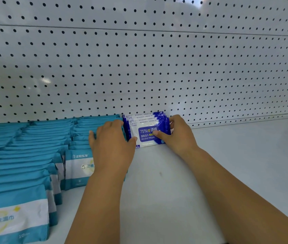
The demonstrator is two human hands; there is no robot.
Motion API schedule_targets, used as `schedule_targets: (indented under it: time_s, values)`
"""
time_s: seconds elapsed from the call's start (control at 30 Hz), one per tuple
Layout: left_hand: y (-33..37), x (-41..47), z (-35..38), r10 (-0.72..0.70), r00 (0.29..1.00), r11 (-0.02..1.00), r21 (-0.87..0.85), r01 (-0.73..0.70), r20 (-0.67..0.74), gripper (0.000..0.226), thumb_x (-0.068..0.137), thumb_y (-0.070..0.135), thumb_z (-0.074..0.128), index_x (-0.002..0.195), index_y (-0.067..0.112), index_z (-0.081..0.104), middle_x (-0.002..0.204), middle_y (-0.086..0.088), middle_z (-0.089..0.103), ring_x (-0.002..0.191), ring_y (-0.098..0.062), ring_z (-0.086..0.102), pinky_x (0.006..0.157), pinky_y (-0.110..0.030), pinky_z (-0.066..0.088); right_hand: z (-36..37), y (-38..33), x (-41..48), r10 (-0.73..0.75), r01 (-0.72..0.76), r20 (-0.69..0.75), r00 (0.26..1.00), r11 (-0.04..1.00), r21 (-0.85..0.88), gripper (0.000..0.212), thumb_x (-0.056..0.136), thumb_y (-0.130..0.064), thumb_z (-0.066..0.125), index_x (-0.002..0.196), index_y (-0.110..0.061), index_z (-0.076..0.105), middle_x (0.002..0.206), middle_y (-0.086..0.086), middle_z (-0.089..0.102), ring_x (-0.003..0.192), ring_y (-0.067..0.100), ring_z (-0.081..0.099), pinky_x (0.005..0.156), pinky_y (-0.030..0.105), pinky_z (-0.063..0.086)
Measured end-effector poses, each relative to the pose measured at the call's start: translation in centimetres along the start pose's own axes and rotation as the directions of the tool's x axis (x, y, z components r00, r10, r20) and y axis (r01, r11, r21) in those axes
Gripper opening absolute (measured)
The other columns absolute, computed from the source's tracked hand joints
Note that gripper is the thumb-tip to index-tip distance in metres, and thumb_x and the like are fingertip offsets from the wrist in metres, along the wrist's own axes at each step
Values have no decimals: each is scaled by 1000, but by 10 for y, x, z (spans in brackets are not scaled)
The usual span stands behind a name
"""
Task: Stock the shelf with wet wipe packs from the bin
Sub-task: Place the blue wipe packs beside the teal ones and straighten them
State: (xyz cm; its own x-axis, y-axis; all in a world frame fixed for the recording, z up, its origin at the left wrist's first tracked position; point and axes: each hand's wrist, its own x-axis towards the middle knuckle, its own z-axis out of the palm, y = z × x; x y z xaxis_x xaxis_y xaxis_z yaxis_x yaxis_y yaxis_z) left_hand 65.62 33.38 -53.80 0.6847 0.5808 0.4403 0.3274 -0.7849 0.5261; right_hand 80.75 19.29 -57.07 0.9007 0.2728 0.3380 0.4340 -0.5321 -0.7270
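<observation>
On the white shelf (227, 155), blue wipe packs (146, 134) stand crosswise between the hands. The right hand (178, 136) pinches them; the left hand (112, 145) presses flat-fingered.

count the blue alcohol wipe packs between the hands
5 alcohol wipe packs show, upright in one row against the pegboard, between left hand and right hand; others may be hidden.

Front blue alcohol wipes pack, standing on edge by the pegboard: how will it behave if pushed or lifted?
Probably tips easily: the front pack stands on a thin edge, steadied by the right hand and the thumb of the left hand. Likely soft rather than stiff: it is a flat film pouch. Its glossy film may slide on the smooth shelf.
</observation>
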Motion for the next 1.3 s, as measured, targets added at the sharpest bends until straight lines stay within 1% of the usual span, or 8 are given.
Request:
schedule_targets:
  time_s: [0.2, 0.37, 0.53, 0.63, 0.77, 1.07, 1.2, 1.3]
  values:
    - [-2, 2, 1, -4, 1000, 994, -109, 2, -22, 52, 88, 38, 74, 133, 18, 56, 133, -4, 60, 128, -24, 49, 119, -49, 24, -12, -3, -3, -56, 54, -22, 998, 996, -64, 74, 82, -51, 77, 140, -17, 47, 135, -1, 54, 123, 17, 51, 98, 38, 49]
    - [2, 0, -5, 20, 996, 966, -254, -43, -91, 45, 86, 28, 77, 124, 11, 61, 124, -7, 64, 118, -25, 54, 112, -49, 37, -32, -18, -6, -91, 95, 35, 995, 988, -124, 66, 91, -51, 68, 145, -21, 45, 145, -1, 53, 130, 16, 50, 102, 41, 51]
    - [15, -12, -14, 135, 989, 946, -287, -148, -64, 33, 88, 25, 74, 115, 11, 63, 112, -8, 65, 100, -18, 53, 95, -37, 45, -74, -18, -37, -161, 183, 98, 982, 943, -277, 64, 94, -51, 63, 148, -24, 43, 149, -4, 50, 135, 15, 45, 104, 29, 38]
    - [35, -34, -15, 206, 978, 927, -313, -208, -39, 37, 86, 26, 76, 118, 11, 64, 112, -7, 65, 104, -25, 56, 87, -35, 44, -107, -8, -71, -196, 236, 139, 971, 890, -391, 63, 96, -51, 60, 150, -27, 42, 152, -8, 46, 139, 12, 40, 110, 28, 35]
    - [67, -73, -5, 353, 935, 886, -335, -321, 38, 49, 86, 34, 75, 127, 12, 62, 125, -7, 63, 118, -29, 54, 98, -36, 41, -156, 16, -120, -188, 262, 190, 964, 805, -532, 64, 95, -59, 56, 150, -30, 41, 151, -10, 47, 138, 9, 38, 111, 35, 41]
    - [152, -161, 21, 642, 751, 723, -448, -525, 156, 54, 93, 44, 64, 142, 23, 51, 146, 4, 51, 136, -15, 42, 109, -28, 32, -277, 70, -225, -7, 19, 23, 1000, 789, -613, 63, 93, -59, 58, 147, -30, 46, 148, -9, 51, 137, 9, 41, 112, 34, 40]
    - [190, -207, 43, 781, 593, 603, -482, -636, 195, 51, 91, 37, 68, 136, 17, 56, 142, -1, 55, 135, -21, 45, 117, -36, 28, -320, 96, -276, 96, -123, -76, 992, 791, -600, 61, 92, -57, 62, 144, -29, 50, 145, -9, 54, 133, 10, 45, 106, 24, 38]
    - [210, -240, 69, 871, 437, 488, -486, -725, 224, 48, 87, 29, 73, 128, 8, 61, 134, -8, 61, 132, -28, 50, 118, -43, 29, -342, 120, -313, 197, -225, -113, 974, 767, -601, 61, 90, -58, 63, 141, -27, 53, 142, -6, 56, 128, 13, 50, 102, 27, 43]
